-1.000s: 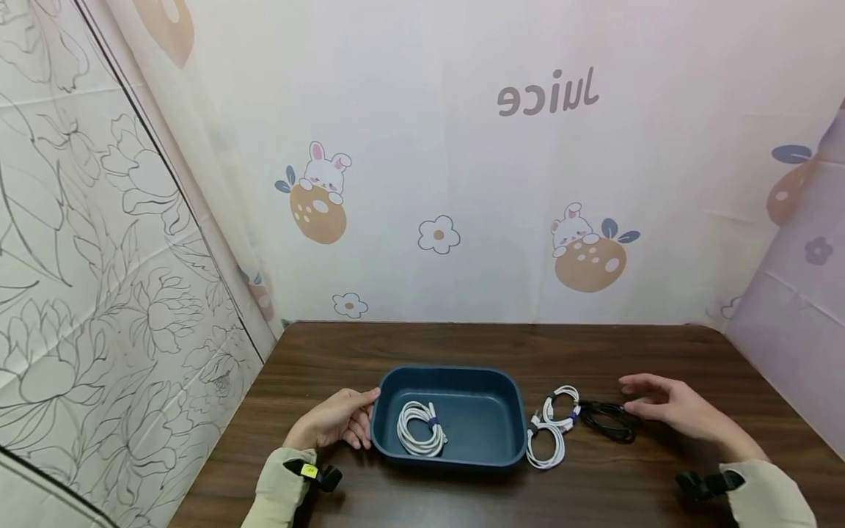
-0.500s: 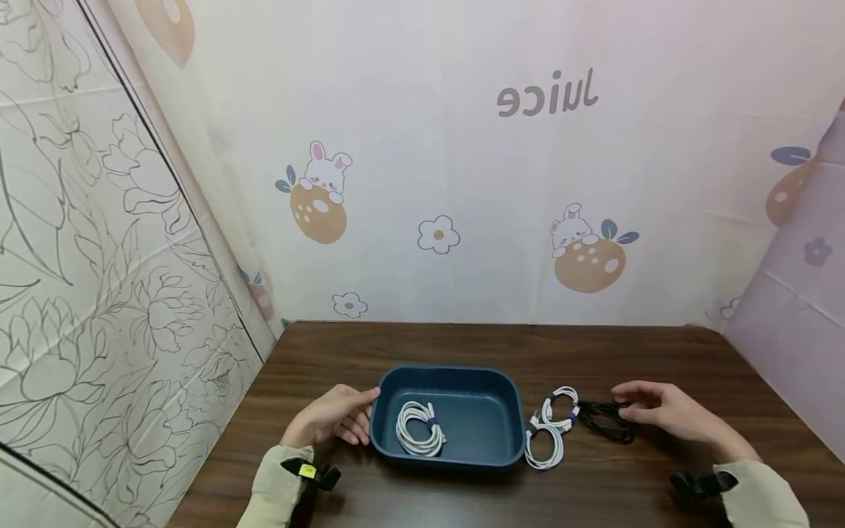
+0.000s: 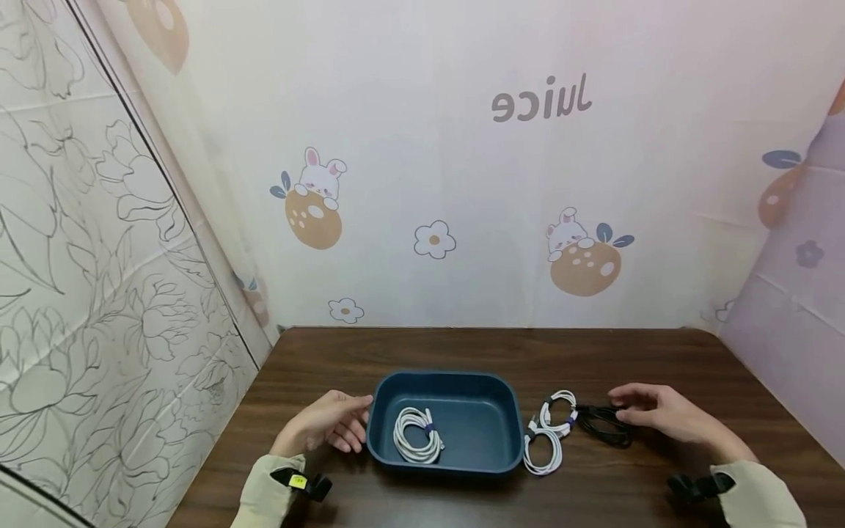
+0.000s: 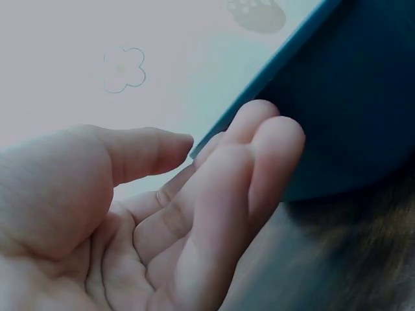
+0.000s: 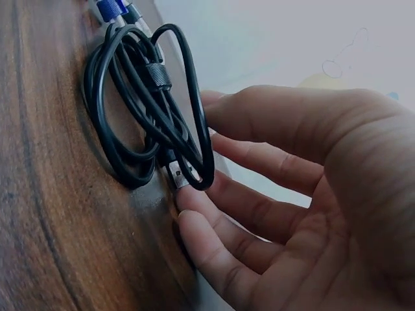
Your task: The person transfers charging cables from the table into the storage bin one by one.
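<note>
A dark blue tray (image 3: 485,469) stands on the table, holding a coiled white cable (image 3: 422,453) at its left side. Close beside the tray's left wall is my left hand (image 3: 333,422), its thumb tip right at the rim and its fingers loosely bent. My right hand (image 3: 673,418) is at the right side of a coiled black cable (image 3: 602,427) on the table. In the right wrist view, the thumb and fingers are spread around the near end of the black coil, fingertips at its loops and its metal USB plug (image 5: 179,173).
Two coiled white cables, an upper one (image 3: 573,422) and a lower one (image 3: 558,458), lie between the tray and the black cable. The wooden table (image 3: 409,348) ends at a printed curtain (image 3: 389,183) behind, with more cloth on both sides.
My right hand has moved slightly left, closer in over the black cable. My left hand has eased a little away from the tray's rim. The head view has shifted slightly.
</note>
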`<state>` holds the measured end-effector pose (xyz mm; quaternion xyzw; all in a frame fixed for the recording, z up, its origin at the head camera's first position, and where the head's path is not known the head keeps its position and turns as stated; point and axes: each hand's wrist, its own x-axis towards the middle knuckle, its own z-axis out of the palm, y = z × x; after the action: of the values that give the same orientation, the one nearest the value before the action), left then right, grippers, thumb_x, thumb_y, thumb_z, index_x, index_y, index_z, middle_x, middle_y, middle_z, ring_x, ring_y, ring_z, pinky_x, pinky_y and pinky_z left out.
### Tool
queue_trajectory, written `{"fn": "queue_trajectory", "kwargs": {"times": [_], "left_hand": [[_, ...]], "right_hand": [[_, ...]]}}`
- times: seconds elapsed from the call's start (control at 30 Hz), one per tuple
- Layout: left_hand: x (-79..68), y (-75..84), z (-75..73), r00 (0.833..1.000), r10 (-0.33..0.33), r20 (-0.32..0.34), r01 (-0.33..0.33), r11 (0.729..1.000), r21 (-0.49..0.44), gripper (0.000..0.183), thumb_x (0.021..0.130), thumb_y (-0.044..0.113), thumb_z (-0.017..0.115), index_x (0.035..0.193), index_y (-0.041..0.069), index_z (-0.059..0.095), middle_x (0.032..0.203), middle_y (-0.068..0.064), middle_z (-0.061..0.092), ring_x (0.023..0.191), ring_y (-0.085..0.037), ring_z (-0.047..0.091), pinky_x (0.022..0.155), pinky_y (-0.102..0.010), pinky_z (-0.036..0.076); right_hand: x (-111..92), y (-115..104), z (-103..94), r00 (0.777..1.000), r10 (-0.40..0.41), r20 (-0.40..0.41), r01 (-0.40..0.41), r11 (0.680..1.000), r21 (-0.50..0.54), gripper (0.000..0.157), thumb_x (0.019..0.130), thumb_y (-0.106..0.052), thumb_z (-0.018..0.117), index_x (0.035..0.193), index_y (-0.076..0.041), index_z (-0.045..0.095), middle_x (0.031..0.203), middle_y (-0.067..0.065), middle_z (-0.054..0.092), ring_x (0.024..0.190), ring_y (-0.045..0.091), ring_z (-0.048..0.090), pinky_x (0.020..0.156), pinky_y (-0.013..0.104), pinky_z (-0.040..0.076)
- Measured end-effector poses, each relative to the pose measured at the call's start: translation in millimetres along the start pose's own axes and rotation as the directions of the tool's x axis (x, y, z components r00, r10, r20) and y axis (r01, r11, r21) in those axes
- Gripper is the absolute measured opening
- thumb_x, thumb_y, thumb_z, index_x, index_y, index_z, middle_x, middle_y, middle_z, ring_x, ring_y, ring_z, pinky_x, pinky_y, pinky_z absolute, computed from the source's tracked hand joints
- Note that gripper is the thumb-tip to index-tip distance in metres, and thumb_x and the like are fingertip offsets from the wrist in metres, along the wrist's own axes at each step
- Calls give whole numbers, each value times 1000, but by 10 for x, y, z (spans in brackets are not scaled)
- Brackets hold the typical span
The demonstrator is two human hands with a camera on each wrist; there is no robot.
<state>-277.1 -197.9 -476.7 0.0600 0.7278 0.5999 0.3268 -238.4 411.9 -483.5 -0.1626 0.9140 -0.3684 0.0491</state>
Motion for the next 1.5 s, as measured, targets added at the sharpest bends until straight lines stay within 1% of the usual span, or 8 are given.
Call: {"fn": "queue_trajectory", "kwargs": {"times": [0.2,0.3,0.5,0.77,0.93,1.13,1.37,1.5], "left_hand": [[5,-3,27,1000,0,7,0,1000,-5,43,104,46,58,85,8,67,66,-2,70,54,-10,67,50,-23,57],[6,2,36,1000,0,6,0,1000,-9,42,104,45,57,85,8,67,66,-2,70,53,-9,67,50,-23,57],[-2,-6,47,1000,-1,11,1,1000,-20,42,104,45,57,85,9,66,65,-2,70,53,-9,67,50,-23,57],[-8,-5,54,1000,7,5,-7,1000,-24,41,105,44,57,85,9,66,65,-2,70,54,-10,67,50,-23,57],[3,-18,49,1000,4,0,-4,1000,-21,42,104,44,57,84,9,67,64,-2,69,54,-10,67,50,-23,57],[6,-24,53,1000,2,1,-2,1000,-21,42,104,45,57,84,9,67,64,-2,69,53,-10,67,50,-24,57],[8,-14,50,1000,6,4,-6,1000,-20,42,104,45,58,84,8,67,64,-2,69,54,-10,67,50,-24,57],[4,-24,46,1000,5,8,-5,1000,-20,42,104,44,57,84,8,67,65,-3,70,54,-11,68,50,-24,57]], "right_hand": [[-12,7,-1,999,20,37,-21,999,42,37,98,-15,69,127,8,64,118,22,71,92,-8,61,73,20,53],[-17,18,-4,999,19,47,-21,999,42,35,98,-14,69,125,8,65,117,21,71,91,-8,61,73,20,52],[-12,37,-4,999,10,39,-10,1000,5,28,98,-14,70,120,3,70,113,16,73,90,-8,59,71,21,52],[-1,16,-8,998,49,27,-48,998,-27,26,98,-19,71,118,-2,72,115,17,73,91,-8,58,71,21,51],[5,-43,11,998,58,16,-58,998,-17,30,97,-21,72,119,0,72,110,12,74,86,-6,58,69,22,51],[17,-78,31,998,58,2,-58,998,-21,31,95,-18,74,117,3,71,103,7,73,80,-4,57,67,21,49],[15,-56,42,999,40,13,-40,999,-32,26,96,-12,71,116,5,71,100,7,72,79,-4,56,65,21,48],[15,-52,52,999,49,14,-49,998,-34,25,97,-13,71,116,4,72,99,6,72,78,-4,56,65,21,48]]}}
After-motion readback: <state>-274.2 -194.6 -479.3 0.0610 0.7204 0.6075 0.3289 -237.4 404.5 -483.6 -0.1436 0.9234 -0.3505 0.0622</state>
